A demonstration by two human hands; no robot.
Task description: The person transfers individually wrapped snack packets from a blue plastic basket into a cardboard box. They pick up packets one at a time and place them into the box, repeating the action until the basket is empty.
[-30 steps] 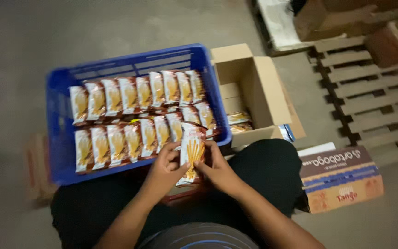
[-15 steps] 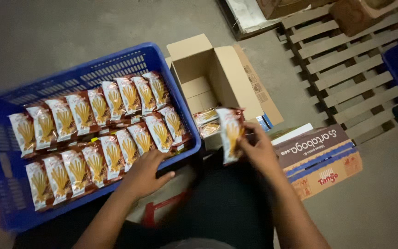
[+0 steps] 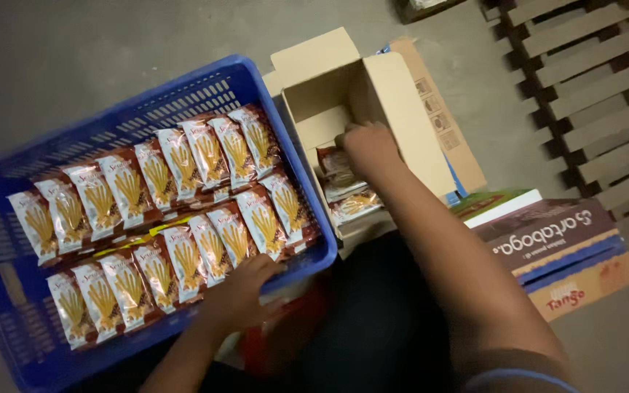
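Observation:
A blue plastic crate (image 3: 183, 91) at left holds two rows of brown and white snack packets (image 3: 183, 156) standing on edge. Beside it on the right is an open cardboard box (image 3: 394, 109) with a few of the same packets (image 3: 354, 204) stacked inside. My right hand (image 3: 369, 149) reaches down into the box, its fingers curled on the top packet (image 3: 333, 164). My left hand (image 3: 238, 295) rests flat on the crate's near right corner, fingertips touching the front row of packets and holding nothing.
A closed brown and orange carton (image 3: 562, 247) lies at right with a green and white flat box (image 3: 496, 205) against it. A wooden pallet (image 3: 591, 87) fills the upper right. Grey concrete floor (image 3: 74, 58) runs behind the crate. My dark-clothed lap is below.
My right hand carried one packet from in front of me over to the cardboard box and lowered it inside. My left hand stayed at the crate's near edge.

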